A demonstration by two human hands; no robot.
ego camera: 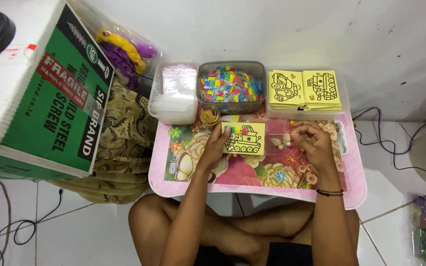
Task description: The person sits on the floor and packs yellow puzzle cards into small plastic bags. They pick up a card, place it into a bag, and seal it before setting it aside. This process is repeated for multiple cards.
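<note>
A big cardboard box (35,88), white on top with a green and black printed side, stands on the floor off the left edge of the small table (356,189), which has a pink rim and a flowered top. Between box and table lies a heap of brown patterned cloth (124,143), and behind that a clear bag of yellow and purple items (124,51) leans by the wall. A black cable (395,143) trails over the white tiled floor beyond the table's right edge.

Three clear plastic tubs line the table's far edge. The left tub (173,93) holds clear plastic sleeves, the middle tub (231,86) is full of small multicoloured packets, and the right tub (304,91) holds two stacks of yellow cards printed with black line drawings. A small cup of toothpicks (209,116) stands just in front of the middle tub.

The person sits cross-legged at the near edge. The left hand (217,145) grips a yellow card with a tank outline (244,138) by its left side, thumb on the face and fingers curled beneath; the card lies near the middle of the table, just behind the centre. The right hand (311,143) rests toward the right side of the table, fingers bent inward and pinched together over a clear sleeve (279,140) lying just right of the card; whether it actually grips the sleeve cannot be told. A thin black band (330,192) circles the right wrist.
</note>
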